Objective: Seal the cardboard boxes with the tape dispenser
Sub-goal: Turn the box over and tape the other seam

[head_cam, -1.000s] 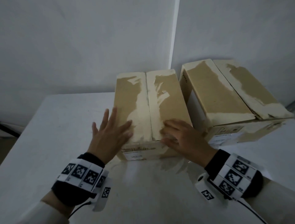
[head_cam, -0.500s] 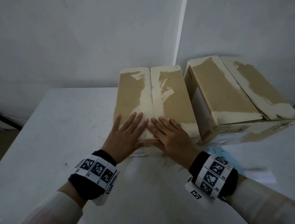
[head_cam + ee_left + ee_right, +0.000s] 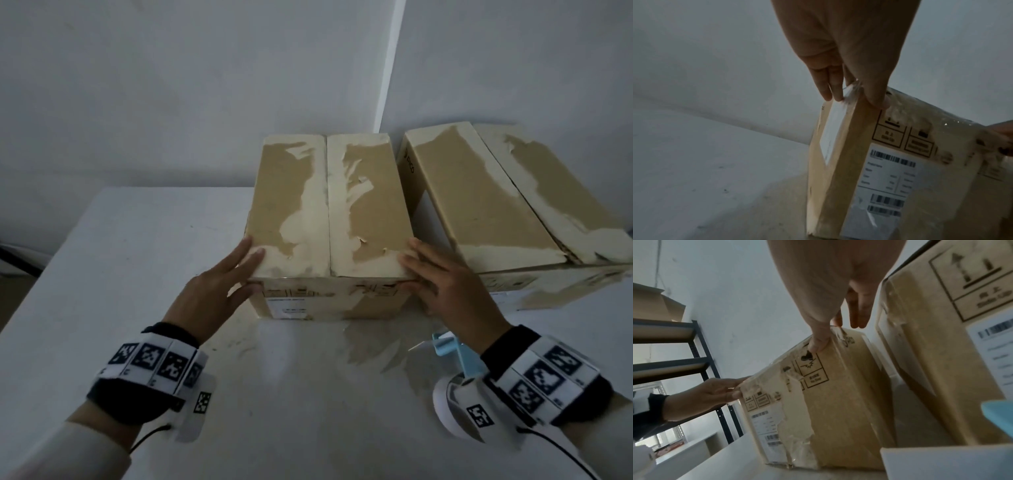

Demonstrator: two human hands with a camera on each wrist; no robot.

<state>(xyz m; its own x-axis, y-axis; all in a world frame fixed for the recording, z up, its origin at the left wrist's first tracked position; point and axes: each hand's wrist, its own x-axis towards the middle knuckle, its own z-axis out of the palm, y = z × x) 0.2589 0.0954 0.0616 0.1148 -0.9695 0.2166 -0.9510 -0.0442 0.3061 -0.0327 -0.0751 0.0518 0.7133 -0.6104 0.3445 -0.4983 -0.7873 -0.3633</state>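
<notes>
White table (image 3: 120,274): left hand (image 3: 212,294) and right hand (image 3: 448,291), fingers straight, brace the near box (image 3: 329,205); seam appears untaped, tape dispenser (image 3: 459,356) idle.

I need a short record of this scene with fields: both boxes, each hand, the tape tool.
Near box: on the table, top flaps closed, meeting at a centre seam.
Second box: beside it, to the right, flaps closed.
Left hand: straight fingers on the near box's left side, thumb on its front.
Right hand: the same at the right front corner.
Tape dispenser: blue, on the table near the right wrist, not held.
</notes>
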